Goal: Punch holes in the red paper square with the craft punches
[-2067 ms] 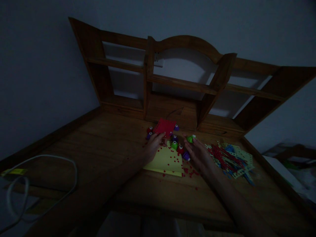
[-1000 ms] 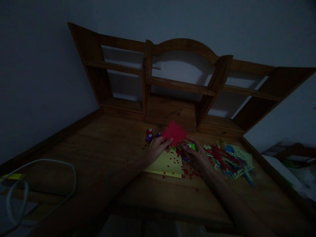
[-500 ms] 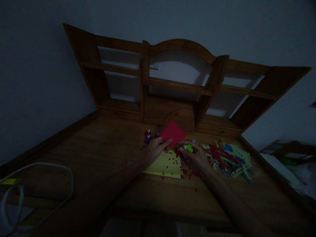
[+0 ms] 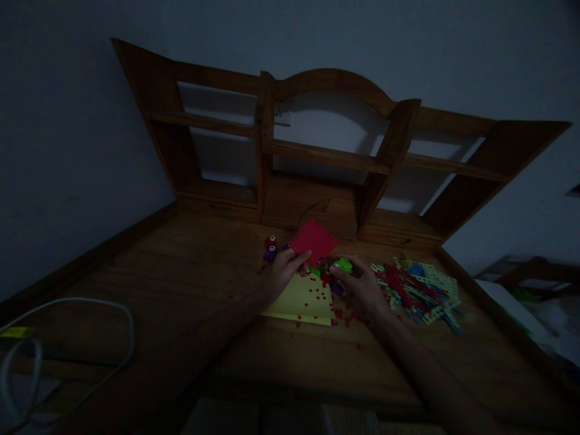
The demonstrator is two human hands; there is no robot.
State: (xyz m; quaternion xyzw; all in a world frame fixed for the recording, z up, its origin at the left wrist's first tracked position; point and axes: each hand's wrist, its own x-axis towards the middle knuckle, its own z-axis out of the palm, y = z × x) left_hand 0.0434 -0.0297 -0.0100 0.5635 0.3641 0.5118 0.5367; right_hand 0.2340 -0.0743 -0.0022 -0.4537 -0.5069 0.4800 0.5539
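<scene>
My left hand (image 4: 287, 272) pinches a red sheet of paper (image 4: 316, 240) with small holes along its edges. In my right hand (image 4: 360, 283) is a green paper punch (image 4: 344, 265) with an eye on it, close to the paper's right corner. Whether its jaws are on the paper, I cannot tell. Below the hands lies a yellow sheet (image 4: 299, 299), strewn with small red paper cutouts (image 4: 311, 290). A red punch (image 4: 271, 241) and a purple punch (image 4: 270, 254), each with an eye, stand left of the paper. More punches are partly hidden between my hands.
A pile of red, blue and pale punched paper strips (image 4: 421, 290) lies to the right. Wooden shelving (image 4: 312, 157) rises behind the desk (image 4: 190, 266). A white cable (image 4: 131, 326) loops at the left. The scene is dim.
The red paper has shifted slightly left in my left hand. My right hand has tilted the green punch a little, and it stays near the paper's edge.
</scene>
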